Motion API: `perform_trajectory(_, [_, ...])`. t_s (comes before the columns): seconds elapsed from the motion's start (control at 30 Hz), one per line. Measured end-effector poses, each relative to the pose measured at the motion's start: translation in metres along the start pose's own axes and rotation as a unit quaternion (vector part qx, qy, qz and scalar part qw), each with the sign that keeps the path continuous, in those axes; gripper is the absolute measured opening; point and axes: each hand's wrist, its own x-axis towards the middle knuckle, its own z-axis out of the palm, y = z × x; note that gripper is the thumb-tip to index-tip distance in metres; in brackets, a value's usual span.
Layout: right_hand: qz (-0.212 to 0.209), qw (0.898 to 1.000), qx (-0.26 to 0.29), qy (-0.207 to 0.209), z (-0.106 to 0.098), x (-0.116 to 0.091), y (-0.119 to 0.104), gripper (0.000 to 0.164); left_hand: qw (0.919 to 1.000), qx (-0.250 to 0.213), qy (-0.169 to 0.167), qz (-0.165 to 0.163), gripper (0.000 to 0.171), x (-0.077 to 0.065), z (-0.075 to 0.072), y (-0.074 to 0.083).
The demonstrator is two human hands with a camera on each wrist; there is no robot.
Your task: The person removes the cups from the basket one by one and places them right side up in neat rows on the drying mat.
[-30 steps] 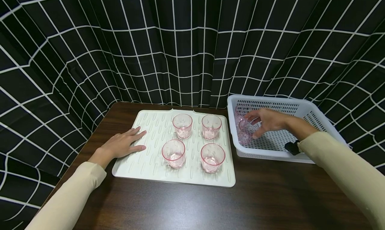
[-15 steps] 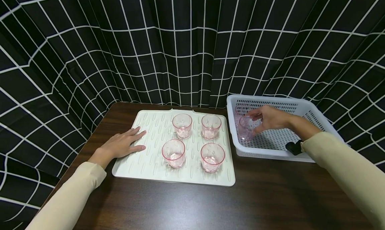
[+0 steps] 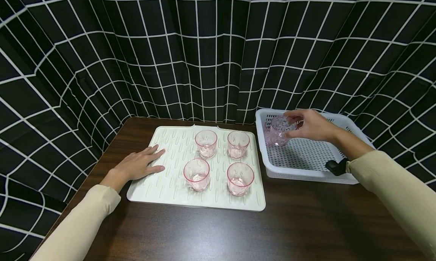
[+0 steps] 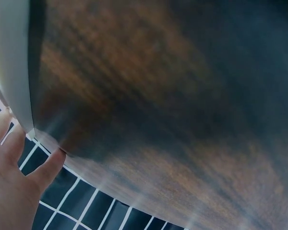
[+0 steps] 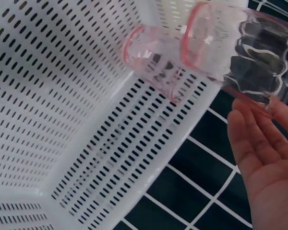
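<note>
My right hand (image 3: 311, 126) grips a clear pink-rimmed glass (image 3: 278, 132) near its base, above the left end of the white basket (image 3: 306, 175). In the right wrist view this glass (image 5: 240, 52) has its pink rim away from the fingers, toward the basket. A second pink glass (image 5: 156, 62) is in the basket, mostly hidden behind the held one in the head view. My left hand (image 3: 136, 164) rests with fingers spread on the left edge of the white ridged mat (image 3: 163, 185). Several pink glasses, such as the front right one (image 3: 240, 179), stand rim up on the mat.
The dark wooden table (image 3: 204, 230) bears the mat and basket side by side, with a narrow gap between them. A black grid-patterned curtain (image 3: 190, 56) hangs close behind. A black device (image 3: 336, 167) sits at my right wrist near the basket's front rim.
My right hand has lifted the glass from the basket floor and moved it upward and slightly back. The left hand and the glasses on the mat have stayed put.
</note>
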Motion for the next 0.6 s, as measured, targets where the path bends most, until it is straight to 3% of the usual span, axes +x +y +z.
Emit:
perform_trajectory(0.3, [-0.003,0.999,0.004,0.049,-0.002,0.000,-0.014,0.072,1.0000,0.001,0.000,0.000,0.077,-0.001,0.001,0.000])
perform_trajectory(0.6, [-0.046,0.995,0.030,0.081,0.000,0.008,-0.048,0.069,1.0000,0.001,0.003,0.003,0.077,-0.001,0.000,0.000])
